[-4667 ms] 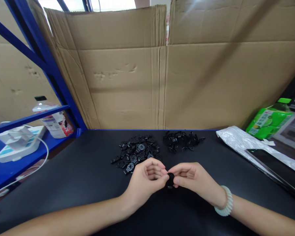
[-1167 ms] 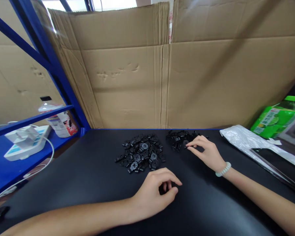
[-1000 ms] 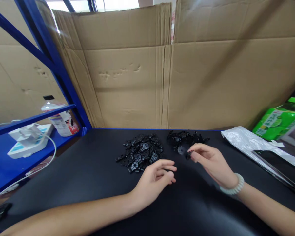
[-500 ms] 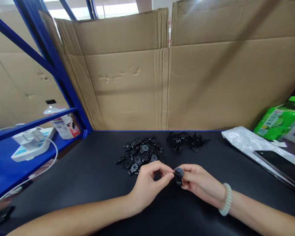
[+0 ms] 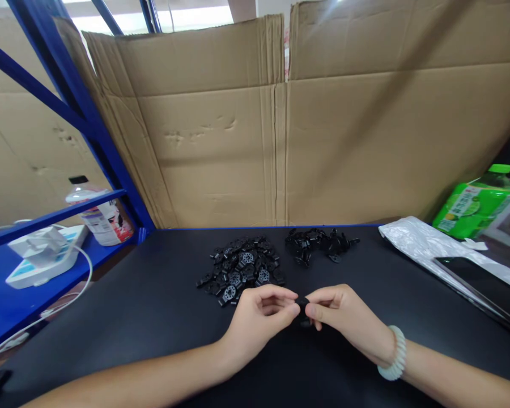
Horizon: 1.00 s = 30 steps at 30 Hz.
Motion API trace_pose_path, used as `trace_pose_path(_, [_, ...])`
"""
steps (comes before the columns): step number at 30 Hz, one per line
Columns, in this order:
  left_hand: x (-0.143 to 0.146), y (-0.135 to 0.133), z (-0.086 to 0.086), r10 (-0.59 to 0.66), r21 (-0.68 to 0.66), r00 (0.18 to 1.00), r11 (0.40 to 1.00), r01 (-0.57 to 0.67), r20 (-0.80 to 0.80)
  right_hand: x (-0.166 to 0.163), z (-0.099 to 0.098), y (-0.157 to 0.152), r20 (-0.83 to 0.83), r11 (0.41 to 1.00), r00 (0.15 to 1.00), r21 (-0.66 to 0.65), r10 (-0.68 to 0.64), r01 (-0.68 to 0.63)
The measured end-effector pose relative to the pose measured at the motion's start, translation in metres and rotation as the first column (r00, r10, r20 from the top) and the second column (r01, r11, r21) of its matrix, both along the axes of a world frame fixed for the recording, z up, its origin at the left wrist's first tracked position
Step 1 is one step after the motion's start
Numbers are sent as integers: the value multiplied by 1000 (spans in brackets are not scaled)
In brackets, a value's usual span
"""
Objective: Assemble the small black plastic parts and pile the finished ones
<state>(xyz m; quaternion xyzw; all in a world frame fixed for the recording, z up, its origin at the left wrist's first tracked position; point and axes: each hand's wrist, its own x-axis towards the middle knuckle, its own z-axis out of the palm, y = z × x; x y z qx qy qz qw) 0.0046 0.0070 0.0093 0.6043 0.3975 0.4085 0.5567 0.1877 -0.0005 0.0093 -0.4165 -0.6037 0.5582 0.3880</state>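
Observation:
My left hand [image 5: 261,314] and my right hand [image 5: 340,314] meet over the black mat [image 5: 153,317], fingertips pinched together on a small black plastic part [image 5: 302,306] between them. Most of the part is hidden by the fingers. A white bead bracelet [image 5: 393,354] sits on my right wrist. Just beyond my left hand lies a pile of black round slotted parts [image 5: 242,269]. A smaller heap of black clip-like parts [image 5: 318,245] lies farther back, to the right.
Cardboard sheets [image 5: 276,130] wall off the back. A blue rack [image 5: 63,113] stands at the left with a bottle [image 5: 96,212] and a white device with cable [image 5: 42,255]. At the right lie a silvery bag [image 5: 433,246], a dark flat tray [image 5: 484,289] and a green bottle [image 5: 476,204].
My right hand reached to the far heap, took a black part and came back to the front. Both hands have closed together on it, and the part is now mostly covered by fingers.

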Motion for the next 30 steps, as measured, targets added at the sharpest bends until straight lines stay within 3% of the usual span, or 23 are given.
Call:
trace_pose_path(4, [0,1,3,-4,-63,1000,998,4,13,-2,0,0,-108,992,993,-119,-45,32])
trace_pose_path(8, [1,3,3,-1,-93,1000,996,4,29,-2,2,-2,-120,991,992,-130,-40,24])
trace_pose_path(19, [0,-2,7,7,-162,1000,987,-2,26,2,5,-2,80,996,995,55,62,-66])
trace_pose_path(30, [-1,-3,1,5,-164,999,987,4,54,-2,5,-10,230,980,972,198,-46,-1])
